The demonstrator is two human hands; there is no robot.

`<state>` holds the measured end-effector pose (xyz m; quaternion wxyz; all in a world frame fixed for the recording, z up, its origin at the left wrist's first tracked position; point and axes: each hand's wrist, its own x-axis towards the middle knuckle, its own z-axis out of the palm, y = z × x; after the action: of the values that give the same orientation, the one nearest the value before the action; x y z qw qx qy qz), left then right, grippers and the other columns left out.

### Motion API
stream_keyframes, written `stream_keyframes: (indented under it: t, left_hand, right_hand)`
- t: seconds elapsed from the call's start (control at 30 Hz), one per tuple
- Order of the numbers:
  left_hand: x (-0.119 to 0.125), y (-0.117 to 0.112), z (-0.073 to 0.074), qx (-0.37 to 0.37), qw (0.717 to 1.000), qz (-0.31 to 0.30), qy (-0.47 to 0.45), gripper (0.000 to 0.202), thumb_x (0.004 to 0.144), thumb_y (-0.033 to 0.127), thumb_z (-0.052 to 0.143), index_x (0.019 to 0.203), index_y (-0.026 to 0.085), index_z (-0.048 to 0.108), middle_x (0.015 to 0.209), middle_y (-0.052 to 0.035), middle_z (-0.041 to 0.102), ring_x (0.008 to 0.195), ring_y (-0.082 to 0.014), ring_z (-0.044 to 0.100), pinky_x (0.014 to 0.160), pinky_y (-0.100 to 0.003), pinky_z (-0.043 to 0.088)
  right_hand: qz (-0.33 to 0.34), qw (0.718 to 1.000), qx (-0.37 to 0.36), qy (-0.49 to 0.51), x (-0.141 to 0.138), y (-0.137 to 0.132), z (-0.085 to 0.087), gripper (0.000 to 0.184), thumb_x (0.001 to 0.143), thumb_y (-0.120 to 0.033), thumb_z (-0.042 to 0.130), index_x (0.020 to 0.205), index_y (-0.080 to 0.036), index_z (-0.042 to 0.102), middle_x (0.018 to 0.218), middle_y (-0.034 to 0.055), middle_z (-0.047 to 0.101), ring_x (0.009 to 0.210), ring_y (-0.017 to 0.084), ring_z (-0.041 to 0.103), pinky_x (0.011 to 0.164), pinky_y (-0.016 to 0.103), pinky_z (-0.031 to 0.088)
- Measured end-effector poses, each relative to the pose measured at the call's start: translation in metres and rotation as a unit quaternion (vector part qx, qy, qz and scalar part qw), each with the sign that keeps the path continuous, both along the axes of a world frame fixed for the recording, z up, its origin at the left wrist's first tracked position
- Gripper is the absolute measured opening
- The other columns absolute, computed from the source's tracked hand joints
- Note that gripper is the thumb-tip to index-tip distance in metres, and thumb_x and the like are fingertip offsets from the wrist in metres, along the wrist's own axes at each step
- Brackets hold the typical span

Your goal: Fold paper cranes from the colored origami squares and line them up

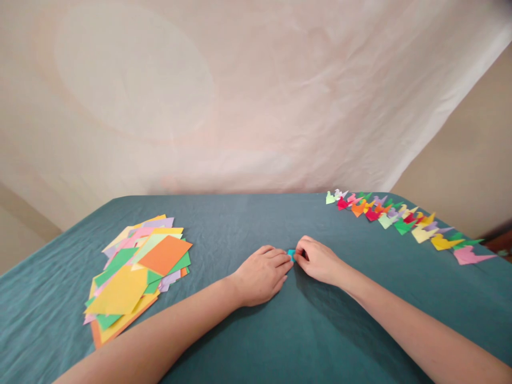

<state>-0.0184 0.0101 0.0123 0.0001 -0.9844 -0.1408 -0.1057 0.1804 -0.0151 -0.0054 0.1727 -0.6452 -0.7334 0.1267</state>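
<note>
A small piece of folded blue paper (292, 254) lies on the cloth between my two hands, mostly covered by fingers. My left hand (262, 276) rests flat, palm down, its fingertips at the paper's left edge. From the other side, my right hand (318, 260) has thumb and fingers pinched together at the paper's right edge. How the paper is folded under the fingers is too small to make out.
A dark green cloth (240, 224) covers the table. To the left lies a loose pile of coloured paper sheets (120, 290). Several folded paper birds (424, 233) stand in rows along the right edge. A pale fabric sheet (240, 106) hangs behind the table.
</note>
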Motion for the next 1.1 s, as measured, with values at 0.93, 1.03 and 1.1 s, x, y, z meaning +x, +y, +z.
stream_keyframes:
  t: [0.93,1.03,1.1]
  left_hand:
    - [-0.001,-0.002,0.008,0.009,1.000,0.010,0.001,0.031,0.092,0.029,0.038,0.119,0.020,0.051,0.120,-0.0050,0.055,0.117,-0.0200,0.043,0.102,-0.037,0.026]
    - [-0.001,-0.003,0.008,0.004,1.000,0.009,0.005,0.032,0.092,0.030,0.038,0.120,0.020,0.051,0.120,-0.0058,0.055,0.117,-0.0209,0.043,0.101,-0.037,0.026]
    - [-0.001,-0.003,0.009,0.003,1.000,0.012,0.006,0.032,0.092,0.030,0.037,0.120,0.020,0.050,0.120,-0.0060,0.055,0.118,-0.0207,0.043,0.101,-0.037,0.026]
  right_hand:
    - [-0.068,0.997,-0.022,0.030,0.012,0.003,0.000,0.016,0.074,-0.029,0.062,0.082,-0.019,0.052,0.089,0.0024,0.053,0.082,0.017,0.052,0.072,0.029,0.032]
    - [-0.065,0.997,-0.029,0.031,0.015,0.005,0.002,0.016,0.074,-0.029,0.062,0.082,-0.019,0.052,0.089,0.0022,0.053,0.078,0.015,0.052,0.071,0.029,0.033]
    - [-0.053,0.997,-0.034,0.043,0.018,0.005,0.003,0.017,0.074,-0.030,0.061,0.083,-0.019,0.052,0.089,0.0020,0.053,0.075,0.014,0.051,0.070,0.028,0.034]
